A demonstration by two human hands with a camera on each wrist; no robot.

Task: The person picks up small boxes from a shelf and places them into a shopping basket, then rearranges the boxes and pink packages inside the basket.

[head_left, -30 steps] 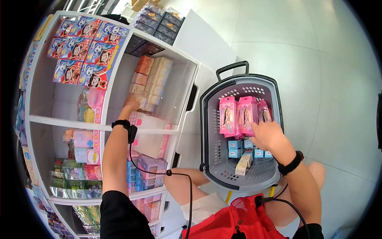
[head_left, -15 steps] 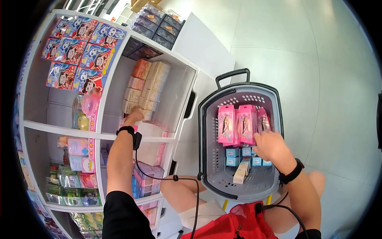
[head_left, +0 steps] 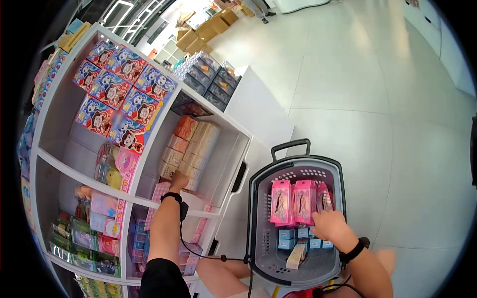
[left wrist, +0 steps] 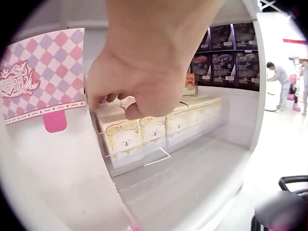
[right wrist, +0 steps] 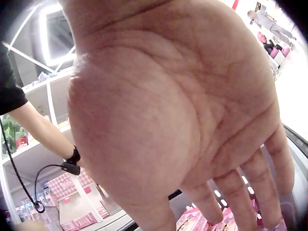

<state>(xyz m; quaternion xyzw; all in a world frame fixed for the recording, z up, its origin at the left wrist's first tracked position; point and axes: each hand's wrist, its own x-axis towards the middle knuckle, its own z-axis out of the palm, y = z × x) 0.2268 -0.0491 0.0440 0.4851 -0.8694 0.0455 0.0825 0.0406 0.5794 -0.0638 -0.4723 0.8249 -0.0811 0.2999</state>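
In the head view the left hand (head_left: 180,182) is at the near end of two rows of small cream boxes (head_left: 196,161) inside a clear bin on the shelf. The left wrist view shows its fingers bent and its thumb at the top edge of the nearest cream boxes (left wrist: 124,140); whether it grips one is hidden. The right hand (head_left: 332,228) hangs over the right side of the grey basket (head_left: 268,268), by the pink packages (head_left: 304,201). Its fingers (right wrist: 233,192) are extended and loosely spread in the right wrist view, holding nothing visible.
Small blue boxes (head_left: 286,243) and a few cream boxes (head_left: 295,257) lie lower in the basket. Red and blue packs (head_left: 107,89) fill an upper shelf compartment. Dark clear-fronted cases (head_left: 198,74) stand on the shelf top. A checked pink box (left wrist: 45,72) adjoins the cream boxes.
The head view has tilted up, so shelf and basket appear lower. The left hand has shifted slightly along the cream boxes; the right hand stays over the basket.
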